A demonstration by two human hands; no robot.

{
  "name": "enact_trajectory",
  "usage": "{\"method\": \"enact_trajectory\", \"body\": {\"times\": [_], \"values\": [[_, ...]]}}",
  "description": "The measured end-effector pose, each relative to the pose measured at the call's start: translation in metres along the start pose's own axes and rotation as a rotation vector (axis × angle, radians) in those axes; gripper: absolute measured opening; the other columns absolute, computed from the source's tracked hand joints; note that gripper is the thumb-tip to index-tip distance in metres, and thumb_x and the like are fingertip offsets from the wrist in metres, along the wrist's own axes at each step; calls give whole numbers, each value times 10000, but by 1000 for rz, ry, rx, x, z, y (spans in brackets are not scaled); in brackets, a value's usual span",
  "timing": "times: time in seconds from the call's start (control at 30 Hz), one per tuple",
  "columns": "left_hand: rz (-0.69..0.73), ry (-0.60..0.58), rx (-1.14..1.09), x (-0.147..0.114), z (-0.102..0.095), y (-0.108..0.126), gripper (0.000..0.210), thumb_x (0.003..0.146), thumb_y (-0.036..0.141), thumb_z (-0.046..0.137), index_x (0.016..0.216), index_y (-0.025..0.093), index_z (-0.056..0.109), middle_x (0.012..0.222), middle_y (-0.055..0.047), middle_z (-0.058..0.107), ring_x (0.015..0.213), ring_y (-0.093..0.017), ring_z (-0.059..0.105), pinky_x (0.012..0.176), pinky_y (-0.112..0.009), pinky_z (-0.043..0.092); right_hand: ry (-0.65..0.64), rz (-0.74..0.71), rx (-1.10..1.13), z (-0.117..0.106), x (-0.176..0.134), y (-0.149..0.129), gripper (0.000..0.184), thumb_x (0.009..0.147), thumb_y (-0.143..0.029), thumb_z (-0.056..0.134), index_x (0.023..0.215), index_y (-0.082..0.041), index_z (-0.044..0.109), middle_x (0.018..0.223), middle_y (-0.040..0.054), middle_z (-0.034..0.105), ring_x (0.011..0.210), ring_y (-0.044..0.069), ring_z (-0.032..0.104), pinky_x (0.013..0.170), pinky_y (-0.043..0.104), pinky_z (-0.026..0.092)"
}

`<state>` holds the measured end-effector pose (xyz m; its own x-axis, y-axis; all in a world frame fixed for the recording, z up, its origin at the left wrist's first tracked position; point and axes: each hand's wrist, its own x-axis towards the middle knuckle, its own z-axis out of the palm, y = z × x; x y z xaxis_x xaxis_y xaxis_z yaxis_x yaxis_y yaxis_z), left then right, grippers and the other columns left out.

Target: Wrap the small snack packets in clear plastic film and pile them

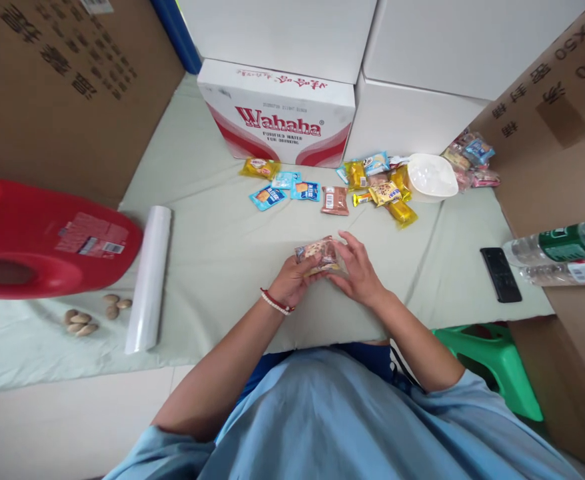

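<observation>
Behind, the Wahaha box (276,117) (snacks strewn before it); nearer, left hand (288,280) and right hand (357,272) both pinch a snack packet (318,255) above the green cloth (212,253). Crinkly plastic could slip, I'd guess.

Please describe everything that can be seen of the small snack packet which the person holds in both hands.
The snack packet is a small, flat pouch of what looks like clear, glossy plastic film, with brown and pinkish print; its wording is too small to read. Whether it is sealed cannot be told. It is held just above the pale green table cover, near the table's front edge. The left hand grips its left side, and the right hand covers its right end, fingers over the top. It touches nothing else.
</observation>
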<state>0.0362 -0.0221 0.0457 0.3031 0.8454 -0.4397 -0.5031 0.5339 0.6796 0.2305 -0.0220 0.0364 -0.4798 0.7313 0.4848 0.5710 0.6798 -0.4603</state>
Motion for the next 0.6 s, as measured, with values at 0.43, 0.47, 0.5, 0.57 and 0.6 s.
{"method": "enact_trajectory", "body": {"times": [0.43, 0.47, 0.5, 0.57, 0.6], "values": [[-20, -164, -181, -5, 14, -11, 582, 627, 335, 1009, 1121, 152, 762, 1079, -64, 788, 1021, -208, 723, 983, -301, 522, 281, 337, 203, 11, -15, 11, 261, 1009, -340, 566, 1135, -266, 782, 1060, 77, 737, 951, 230, 702, 853, 398, 600], [-2, -131, -216, -6, 16, -14, 583, 618, 320, 1015, 1111, 160, 750, 1065, -49, 783, 990, -182, 718, 962, -281, 526, 311, 374, 291, 17, -14, 9, 259, 1004, -357, 574, 1123, -262, 782, 1064, 76, 743, 964, 234, 710, 872, 404, 601], [20, -94, -246, -6, 18, -16, 594, 611, 303, 1019, 1113, 171, 732, 1065, -34, 776, 976, -161, 711, 951, -267, 527, 337, 409, 379, 23, -13, 6, 256, 996, -371, 587, 1123, -262, 781, 1071, 73, 748, 988, 240, 715, 904, 414, 599], [76, -13, -282, -6, 22, -20, 620, 593, 272, 1025, 1105, 193, 685, 1067, -10, 755, 974, -138, 698, 947, -257, 528, 329, 474, 574, 31, -12, 0, 296, 967, -410, 642, 1198, -268, 761, 1163, 69, 753, 1108, 261, 709, 1024, 447, 566], [108, 31, -285, -5, 23, -22, 632, 581, 268, 1028, 1089, 200, 657, 1060, -2, 743, 977, -136, 694, 945, -261, 530, 301, 502, 694, 34, -11, -5, 368, 947, -436, 672, 1272, -274, 733, 1255, 67, 739, 1202, 275, 686, 1098, 468, 529]]}}
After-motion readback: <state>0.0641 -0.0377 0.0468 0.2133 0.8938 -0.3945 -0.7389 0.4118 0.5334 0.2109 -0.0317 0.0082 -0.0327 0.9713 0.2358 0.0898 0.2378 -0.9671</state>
